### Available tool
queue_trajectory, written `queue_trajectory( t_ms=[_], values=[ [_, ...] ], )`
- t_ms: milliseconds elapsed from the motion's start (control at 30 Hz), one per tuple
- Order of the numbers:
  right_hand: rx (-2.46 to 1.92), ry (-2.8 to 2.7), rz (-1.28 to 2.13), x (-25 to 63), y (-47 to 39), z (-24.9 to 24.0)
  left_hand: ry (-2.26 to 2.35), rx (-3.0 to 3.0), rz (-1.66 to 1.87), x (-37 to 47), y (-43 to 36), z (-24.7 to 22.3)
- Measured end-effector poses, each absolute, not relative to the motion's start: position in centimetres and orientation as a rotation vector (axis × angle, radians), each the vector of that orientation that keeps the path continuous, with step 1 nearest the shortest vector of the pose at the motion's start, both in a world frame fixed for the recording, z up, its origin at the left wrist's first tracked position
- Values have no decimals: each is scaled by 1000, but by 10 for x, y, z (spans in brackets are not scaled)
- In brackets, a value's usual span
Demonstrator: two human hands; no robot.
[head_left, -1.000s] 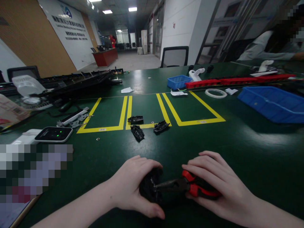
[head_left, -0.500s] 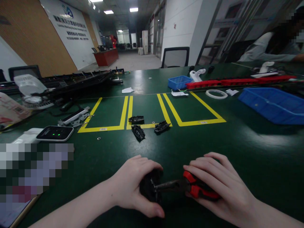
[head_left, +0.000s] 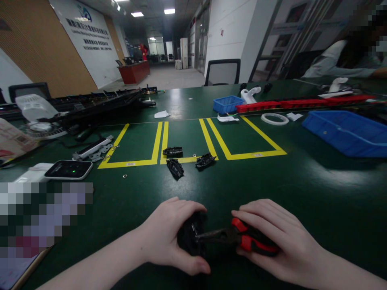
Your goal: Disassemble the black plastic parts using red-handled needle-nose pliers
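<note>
My left hand (head_left: 173, 237) is wrapped round a dark plastic part (head_left: 190, 235) above the green table (head_left: 145, 185). Red-and-black long-nose pliers (head_left: 244, 237) lie in the grip of my right hand (head_left: 278, 237), their tips pointing left and touching the dark part. What the tips hold, if anything, is too dark to tell. Farther off, three small black parts sit near the middle yellow tape frame: one (head_left: 173, 151) on its left corner, one (head_left: 175, 168) just below, one (head_left: 205, 160) at its right corner.
A large blue bin (head_left: 347, 135) stands at right, a small blue bin (head_left: 227, 104) farther back beside a long red strip (head_left: 302, 104). At left are a black-screened device (head_left: 69, 169) and dark frames (head_left: 105, 106). A person's sleeve (head_left: 326, 60) shows at upper right.
The fingers of my right hand have drawn closer together on the plier handles. My left hand keeps its hold on the dark part. The view has shifted very slightly.
</note>
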State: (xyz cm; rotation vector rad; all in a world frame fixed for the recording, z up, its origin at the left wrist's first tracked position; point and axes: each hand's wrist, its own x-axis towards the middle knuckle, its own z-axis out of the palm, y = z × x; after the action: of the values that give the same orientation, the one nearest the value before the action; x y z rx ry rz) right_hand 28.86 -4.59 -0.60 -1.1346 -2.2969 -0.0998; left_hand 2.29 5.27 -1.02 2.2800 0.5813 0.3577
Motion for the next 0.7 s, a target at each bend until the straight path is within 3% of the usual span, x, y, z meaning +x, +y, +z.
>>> queue_trajectory(
  t_ms=[700],
  values=[
    [-1178,-2309,-3,286,-50,-3,661,2434,423,22,48,-14]
  ],
)
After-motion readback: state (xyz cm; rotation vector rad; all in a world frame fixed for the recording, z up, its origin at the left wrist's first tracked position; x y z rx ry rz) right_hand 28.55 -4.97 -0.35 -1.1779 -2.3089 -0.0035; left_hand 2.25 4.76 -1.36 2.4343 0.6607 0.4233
